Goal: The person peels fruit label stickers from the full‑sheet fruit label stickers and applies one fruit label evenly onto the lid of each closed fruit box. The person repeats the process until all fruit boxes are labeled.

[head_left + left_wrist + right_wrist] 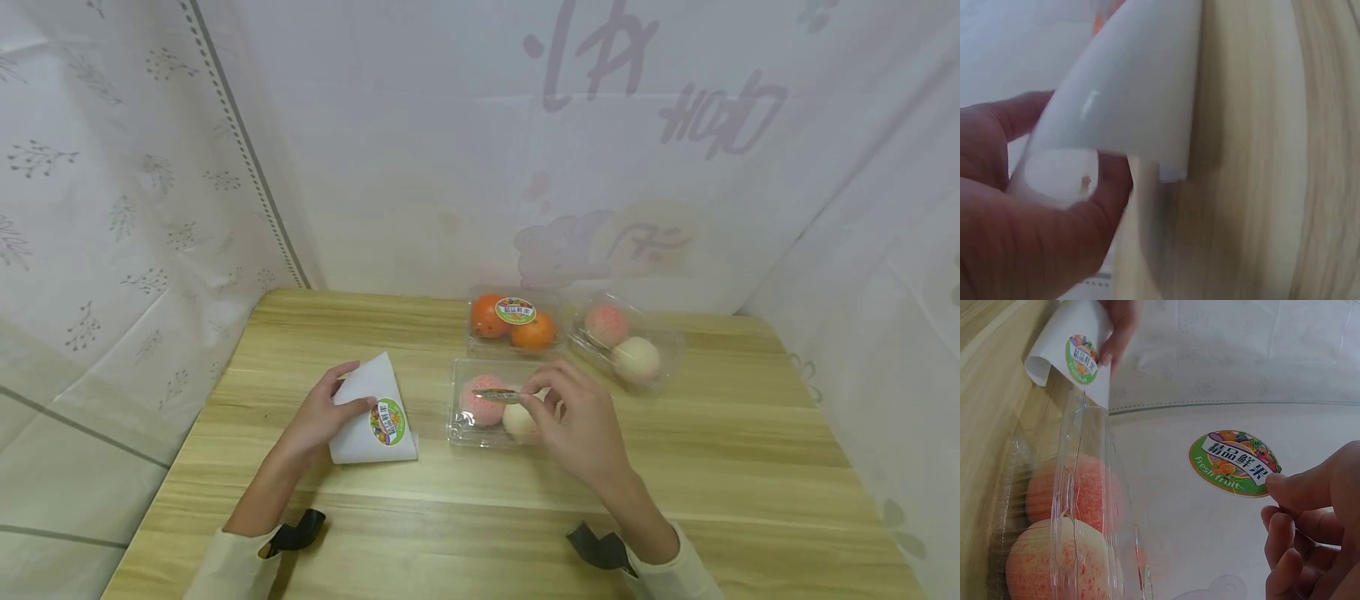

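Between thumb and finger my right hand (581, 421) pinches an oval fruit sticker (1234, 464) by its edge. The sticker hovers over a clear plastic box (459, 433) with a pink peach (482, 402) and a pale peach (519, 422) inside. To the left, my left hand (318, 417) grips a bent white sticker sheet (360, 387), its thumb on the front. One fruit sticker (387, 422) shows on that sheet. In the left wrist view the sheet (1129, 81) curves over with its glossy back towards the camera.
Behind the box stands a clear box of orange fruits (534, 333) bearing a fruit sticker (516, 311) on its lid. Right of it, another clear box (663, 333) holds a pink and a pale peach. The wooden table (750, 467) meets hanging cloth (390, 167) at the back.
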`<state>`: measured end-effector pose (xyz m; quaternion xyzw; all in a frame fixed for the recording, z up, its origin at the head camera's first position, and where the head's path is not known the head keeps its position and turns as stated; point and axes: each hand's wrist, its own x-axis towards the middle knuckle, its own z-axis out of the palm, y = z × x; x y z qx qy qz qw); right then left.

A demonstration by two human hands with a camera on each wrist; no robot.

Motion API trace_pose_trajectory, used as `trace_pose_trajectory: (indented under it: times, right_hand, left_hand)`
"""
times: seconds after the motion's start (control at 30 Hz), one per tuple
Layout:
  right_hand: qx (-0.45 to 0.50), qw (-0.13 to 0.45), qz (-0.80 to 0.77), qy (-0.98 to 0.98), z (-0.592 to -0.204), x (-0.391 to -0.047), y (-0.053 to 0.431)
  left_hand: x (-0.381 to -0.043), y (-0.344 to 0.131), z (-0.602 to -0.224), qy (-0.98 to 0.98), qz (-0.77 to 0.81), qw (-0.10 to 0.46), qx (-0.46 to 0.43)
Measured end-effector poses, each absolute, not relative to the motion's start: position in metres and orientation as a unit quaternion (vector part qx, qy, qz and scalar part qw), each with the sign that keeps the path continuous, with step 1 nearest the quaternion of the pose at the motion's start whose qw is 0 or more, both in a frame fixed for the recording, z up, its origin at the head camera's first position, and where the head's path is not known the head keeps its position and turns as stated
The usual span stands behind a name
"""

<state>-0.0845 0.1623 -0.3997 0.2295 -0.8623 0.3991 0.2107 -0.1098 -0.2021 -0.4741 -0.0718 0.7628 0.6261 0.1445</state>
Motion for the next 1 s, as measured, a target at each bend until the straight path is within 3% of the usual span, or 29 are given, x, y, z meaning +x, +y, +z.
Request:
trace_pose_trajectory:
  times: [0.4, 1.0]
  right_hand:
    - [0.221, 0.203, 0.399, -0.866, -0.402, -0.085, 0.166]
    - [0.211, 0.197, 0.400, -0.870, -0.406, -0.087, 0.170]
  left_hand:
    - [-0.122, -0.228, -0.482, 0.914, 0.396, 0.025, -0.086]
    - [-0.128, -0.254, -0.491, 0.954, 0.247, -0.021, -0.166]
